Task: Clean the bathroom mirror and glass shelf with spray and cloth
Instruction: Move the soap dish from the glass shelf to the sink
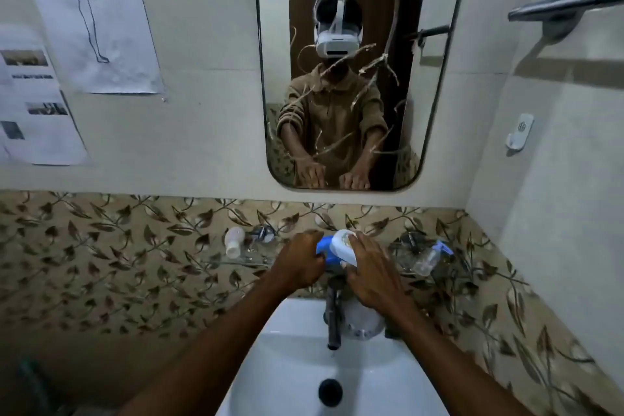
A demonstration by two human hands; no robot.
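The mirror (361, 132) hangs on the wall above, streaked with smears. Below it the glass shelf (236, 262) runs along the patterned tiles. My left hand (300, 262) grips a blue object (323, 245) at the shelf's middle. My right hand (369, 268) holds a white container (342, 243) with a printed label, fingers laid over it. A clear spray bottle (430, 257) with a blue trigger head lies on the shelf's right part. I see no cloth that I can tell apart.
A small white bottle (233, 241) stands on the shelf's left part. A dark tap (334, 317) rises over the white sink (304, 365) below my hands. Papers (98, 17) are stuck on the left wall; a towel bar (567, 3) juts at upper right.
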